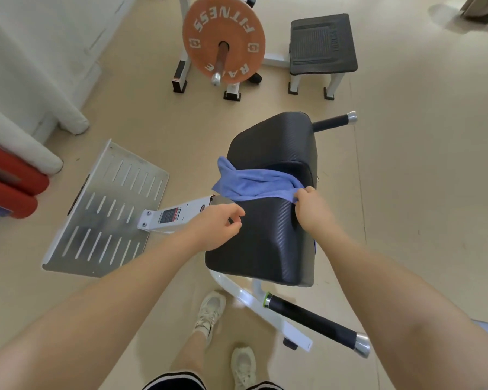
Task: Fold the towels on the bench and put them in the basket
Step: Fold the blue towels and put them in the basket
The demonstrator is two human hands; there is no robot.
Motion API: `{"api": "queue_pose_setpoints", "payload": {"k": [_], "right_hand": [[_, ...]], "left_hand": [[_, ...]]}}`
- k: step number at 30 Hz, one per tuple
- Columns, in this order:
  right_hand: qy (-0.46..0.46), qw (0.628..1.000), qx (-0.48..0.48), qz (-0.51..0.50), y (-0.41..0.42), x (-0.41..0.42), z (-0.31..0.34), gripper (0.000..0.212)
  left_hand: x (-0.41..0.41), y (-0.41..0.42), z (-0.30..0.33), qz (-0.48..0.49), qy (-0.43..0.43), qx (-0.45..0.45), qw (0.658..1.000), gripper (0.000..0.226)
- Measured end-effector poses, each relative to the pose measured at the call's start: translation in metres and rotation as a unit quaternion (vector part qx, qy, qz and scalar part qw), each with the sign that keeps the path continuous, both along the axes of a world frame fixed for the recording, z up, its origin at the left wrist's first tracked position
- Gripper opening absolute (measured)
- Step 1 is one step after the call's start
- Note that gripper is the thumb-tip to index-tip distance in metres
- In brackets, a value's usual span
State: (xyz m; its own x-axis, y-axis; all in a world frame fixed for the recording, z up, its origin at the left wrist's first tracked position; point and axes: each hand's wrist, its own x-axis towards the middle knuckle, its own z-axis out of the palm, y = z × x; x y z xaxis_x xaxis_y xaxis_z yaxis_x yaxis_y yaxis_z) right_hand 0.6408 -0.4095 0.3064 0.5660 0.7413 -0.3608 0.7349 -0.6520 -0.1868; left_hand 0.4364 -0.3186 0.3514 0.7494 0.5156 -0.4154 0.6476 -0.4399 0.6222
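A blue towel (248, 181) lies crumpled across the middle of the black padded bench (268, 243). My right hand (312, 211) grips the towel's right end at the bench's right side. My left hand (219, 226) hovers over the bench's left edge, just below the towel, with loosely curled fingers that hold nothing. No basket shows in this view.
A perforated metal footplate (104, 212) lies on the floor to the left of the bench. Behind stand an orange weight plate (223, 38) on a bar and a black step stool (321, 43). Bench handles (316, 319) stick out near my feet. Red rolls (9, 187) lie at far left.
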Motion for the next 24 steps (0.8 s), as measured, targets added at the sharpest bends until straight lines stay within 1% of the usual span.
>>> {"api": "queue_pose_setpoints", "payload": {"k": [5,7,9,10,12,14,15,16,18,19,20,22,24], "right_hand": [[-0.040,0.999,-0.011,0.021,0.008,0.011,0.000,0.023],[-0.037,0.999,0.019,0.013,0.009,0.010,0.007,0.020],[0.021,0.996,0.086,-0.007,0.009,0.005,0.020,0.017],[0.057,0.993,0.106,-0.010,0.008,0.001,0.031,0.023],[0.125,0.985,0.117,0.016,0.001,-0.009,0.054,0.033],[0.169,0.975,0.135,0.058,-0.013,-0.022,0.076,0.032],[0.186,0.969,0.146,0.071,-0.020,-0.028,0.087,0.030],[0.212,0.962,0.156,0.076,-0.027,-0.034,0.098,0.030],[0.291,0.938,0.168,0.089,-0.038,-0.050,0.122,0.025],[0.326,0.925,0.167,0.102,-0.040,-0.060,0.134,0.022],[0.347,0.916,0.166,0.115,-0.041,-0.070,0.142,0.021],[0.355,0.907,0.179,0.138,-0.035,-0.093,0.151,0.020],[0.363,0.897,0.204,0.151,-0.026,-0.121,0.155,0.018]], "left_hand": [[0.011,0.004,-0.005,-0.009,0.002,0.009,1.000,0.032],[0.015,0.008,-0.004,-0.003,0.000,0.014,1.000,0.031],[0.021,0.010,-0.001,0.001,-0.012,0.011,1.000,0.030],[0.024,0.009,0.003,0.000,-0.021,0.010,1.000,0.030],[0.027,0.005,0.012,-0.016,-0.031,-0.001,0.999,0.033],[0.027,-0.005,0.021,-0.036,-0.043,-0.002,0.998,0.042],[0.025,-0.011,0.026,-0.036,-0.058,0.001,0.998,0.043],[0.022,-0.016,0.032,-0.032,-0.082,0.004,0.996,0.040],[0.014,-0.028,0.046,-0.020,-0.129,0.011,0.991,0.023],[0.009,-0.033,0.054,-0.009,-0.142,0.015,0.990,0.011],[0.001,-0.038,0.063,0.006,-0.148,0.021,0.989,0.009],[-0.022,-0.048,0.074,0.055,-0.173,0.029,0.983,0.024],[-0.056,-0.058,0.080,0.145,-0.202,0.023,0.968,0.027]]}}
